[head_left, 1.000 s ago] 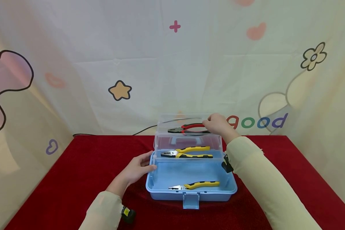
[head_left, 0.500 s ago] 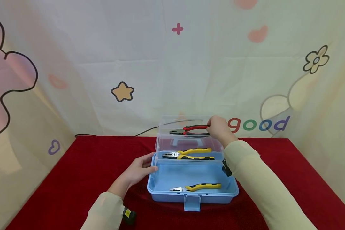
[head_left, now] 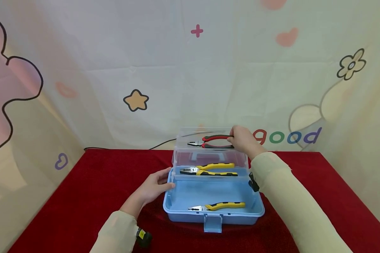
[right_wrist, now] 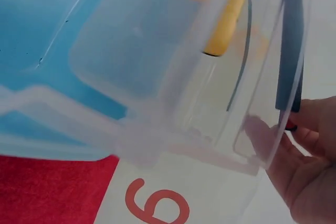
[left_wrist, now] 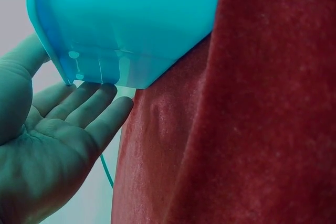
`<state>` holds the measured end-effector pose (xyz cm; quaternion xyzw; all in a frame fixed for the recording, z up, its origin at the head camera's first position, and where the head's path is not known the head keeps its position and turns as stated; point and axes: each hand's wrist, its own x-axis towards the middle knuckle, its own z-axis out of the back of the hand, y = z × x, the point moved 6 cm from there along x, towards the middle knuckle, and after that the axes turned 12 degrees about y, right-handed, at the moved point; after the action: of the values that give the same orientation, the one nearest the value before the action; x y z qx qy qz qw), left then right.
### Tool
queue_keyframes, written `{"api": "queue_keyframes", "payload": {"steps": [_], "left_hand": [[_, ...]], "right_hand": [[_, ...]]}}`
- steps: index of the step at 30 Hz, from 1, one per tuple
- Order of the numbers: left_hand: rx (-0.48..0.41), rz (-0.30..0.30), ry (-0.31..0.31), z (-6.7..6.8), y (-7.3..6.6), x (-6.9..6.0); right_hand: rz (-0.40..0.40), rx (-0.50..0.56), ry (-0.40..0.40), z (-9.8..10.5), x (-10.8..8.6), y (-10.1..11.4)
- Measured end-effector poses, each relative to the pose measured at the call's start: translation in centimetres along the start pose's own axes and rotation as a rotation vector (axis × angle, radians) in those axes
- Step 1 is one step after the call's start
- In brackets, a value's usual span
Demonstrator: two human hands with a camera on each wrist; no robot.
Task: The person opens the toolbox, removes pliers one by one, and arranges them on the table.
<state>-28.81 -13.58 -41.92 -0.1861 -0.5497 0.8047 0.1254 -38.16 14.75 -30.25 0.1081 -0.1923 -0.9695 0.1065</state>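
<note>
A blue toolbox [head_left: 215,191] with clear tiered trays sits on the red cloth. My left hand [head_left: 153,188] holds its left side wall, thumb over the rim and fingers along the outside; the left wrist view shows fingertips against the wall. Red-and-black pliers [head_left: 210,141] are at the top clear tray [head_left: 185,130]; my right hand [head_left: 243,140] pinches them at the handle ends. Whether they touch the tray, I cannot tell. Yellow-and-black pliers [head_left: 209,169] lie in the lower clear tray. Other yellow-handled pliers [head_left: 226,206] lie by the base's front wall, partly hidden by it.
The front latch [head_left: 213,224] hangs down. Red cloth [head_left: 114,182] covers the table on both sides of the toolbox. A printed curtain [head_left: 164,80] hangs behind, with a thin black cable [head_left: 161,143] along its foot.
The red-and-black pliers have turned in my right hand, so their jaws now look shinier. The right hand has shifted slightly. My left hand keeps its hold on the toolbox.
</note>
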Motion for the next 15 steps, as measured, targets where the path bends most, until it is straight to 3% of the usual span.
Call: {"api": "queue_keyframes", "payload": {"steps": [7,15], "left_hand": [[0.007,0.008,0.003,-0.02,0.11,0.0],[0.005,0.011,-0.01,0.1,0.02,0.0]], "right_hand": [[0.067,0.092,0.013,0.18,-0.22,-0.64],[0.099,0.19,-0.032,1.06,-0.69,-0.56]]}}
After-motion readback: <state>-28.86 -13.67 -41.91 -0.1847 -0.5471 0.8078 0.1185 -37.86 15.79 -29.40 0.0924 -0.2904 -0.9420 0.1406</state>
